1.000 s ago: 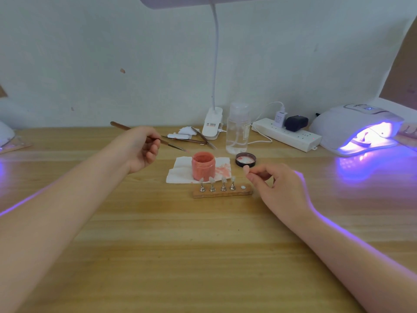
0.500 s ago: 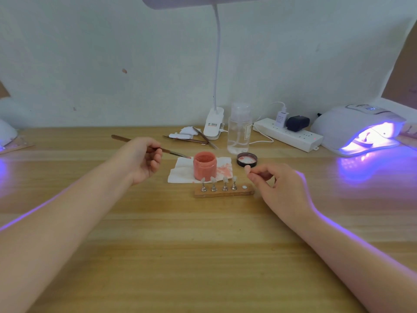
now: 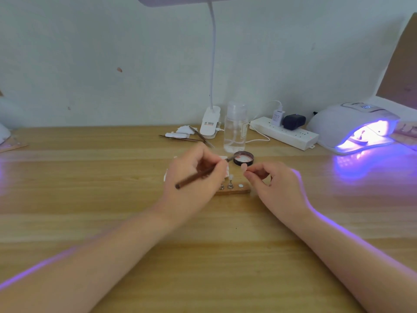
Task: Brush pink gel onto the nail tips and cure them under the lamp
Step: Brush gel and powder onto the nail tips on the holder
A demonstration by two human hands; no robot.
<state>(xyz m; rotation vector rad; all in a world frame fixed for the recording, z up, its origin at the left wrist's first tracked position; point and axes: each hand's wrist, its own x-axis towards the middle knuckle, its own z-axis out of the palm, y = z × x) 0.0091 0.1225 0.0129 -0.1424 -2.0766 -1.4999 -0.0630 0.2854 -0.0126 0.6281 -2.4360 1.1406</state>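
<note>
My left hand grips a brown-handled brush, its tip reaching into the black jar lid smeared with pink gel. My right hand pinches a small nail tip by its stand, just right of the lid. A wooden holder below still carries nail tips on metal stands; its left part is hidden behind my left hand. The pink gel jar is hidden by my left hand. The curing lamp glows violet at the far right.
A clear bottle, a white clip lamp base, tweezers and white scraps and a power strip line the back of the wooden desk. A white tissue edge shows under my left hand.
My left hand swung right across the jar and turned the brush, so its tip now reaches the black lid. My right hand stayed near the holder with the nail tip.
</note>
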